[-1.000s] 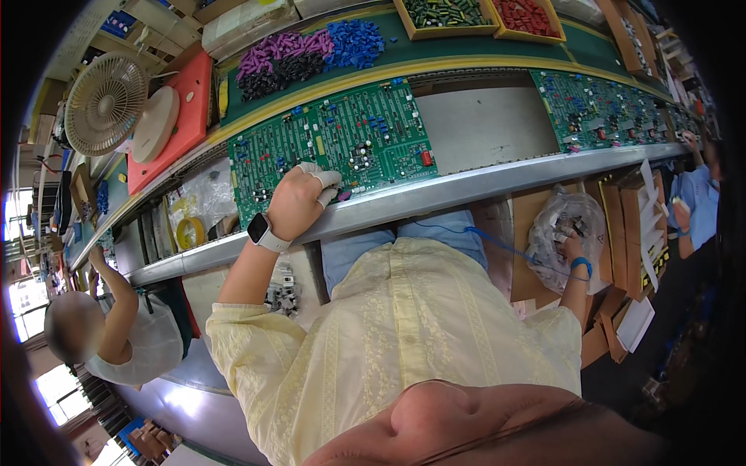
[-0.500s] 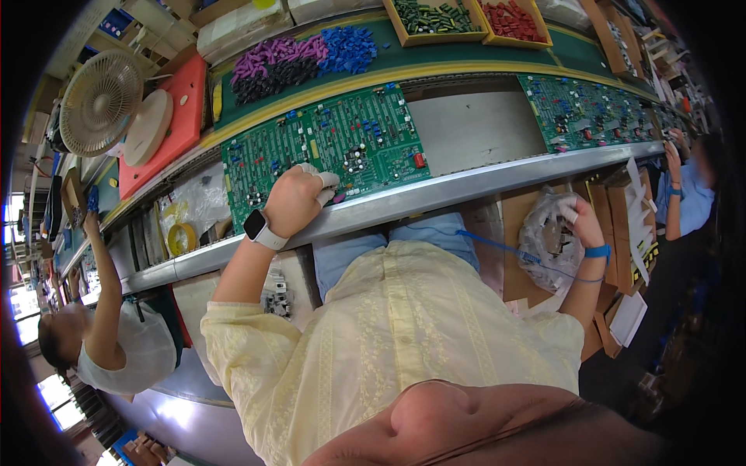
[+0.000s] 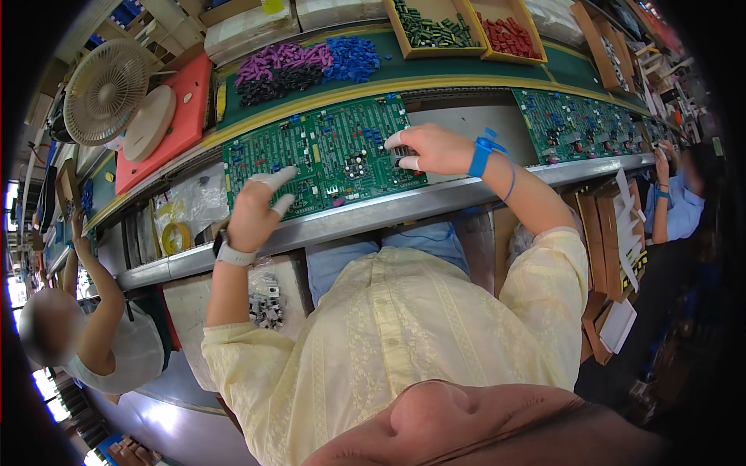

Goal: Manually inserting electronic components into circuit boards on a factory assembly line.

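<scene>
One circuit board now has the right hand over it, gripping a small component. Left hand has shifted left, fingers parted.

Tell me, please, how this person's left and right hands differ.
The left hand is open with nothing visible in it; the right hand pinches a small part. The left hand has a pale-strapped watch at its wrist, the right hand a blue band. Both hands wear white finger covers and are at the green circuit board.
</scene>
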Demonstrator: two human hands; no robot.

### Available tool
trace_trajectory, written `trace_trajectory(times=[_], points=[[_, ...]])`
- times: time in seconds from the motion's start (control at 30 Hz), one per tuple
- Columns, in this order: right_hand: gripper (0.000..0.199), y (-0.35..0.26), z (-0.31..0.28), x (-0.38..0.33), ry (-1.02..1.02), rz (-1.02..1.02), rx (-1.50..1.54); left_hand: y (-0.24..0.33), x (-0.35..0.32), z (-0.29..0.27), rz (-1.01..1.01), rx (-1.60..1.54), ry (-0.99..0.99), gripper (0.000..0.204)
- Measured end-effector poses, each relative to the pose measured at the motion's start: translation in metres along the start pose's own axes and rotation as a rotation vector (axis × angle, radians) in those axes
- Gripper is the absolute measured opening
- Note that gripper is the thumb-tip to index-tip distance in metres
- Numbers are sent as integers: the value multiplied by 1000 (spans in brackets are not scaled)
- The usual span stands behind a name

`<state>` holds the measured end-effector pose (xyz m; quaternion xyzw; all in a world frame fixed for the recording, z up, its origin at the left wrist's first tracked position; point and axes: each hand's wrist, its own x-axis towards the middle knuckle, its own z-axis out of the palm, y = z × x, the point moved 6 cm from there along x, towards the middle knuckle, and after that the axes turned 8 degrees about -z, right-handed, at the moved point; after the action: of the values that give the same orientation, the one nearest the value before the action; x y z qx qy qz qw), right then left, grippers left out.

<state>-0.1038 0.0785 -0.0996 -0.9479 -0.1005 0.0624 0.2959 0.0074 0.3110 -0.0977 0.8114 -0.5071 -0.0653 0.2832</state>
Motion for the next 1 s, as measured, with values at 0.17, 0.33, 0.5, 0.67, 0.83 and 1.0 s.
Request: trace_trajectory(times=[0.17,0.33,0.5,0.67,0.83,1.0], points=[[38,10,13,9,-87,24,-10,-61,-31,-36,-256,30,209,39],[38,12,13,11,-88,16,-21,-102,-54,-49,-427,67,254,39],[37,11,14,12,-85,9,-35,-121,-63,-47,-578,77,250,40],[35,6,21,11,-56,-22,-113,-128,-64,-35,-634,-100,261,43],[31,5,22,12,-33,-73,-116,-124,-60,-28,-635,-159,219,44],[31,19,20,12,-50,-66,26,-116,-55,-27,-624,-46,226,45]])
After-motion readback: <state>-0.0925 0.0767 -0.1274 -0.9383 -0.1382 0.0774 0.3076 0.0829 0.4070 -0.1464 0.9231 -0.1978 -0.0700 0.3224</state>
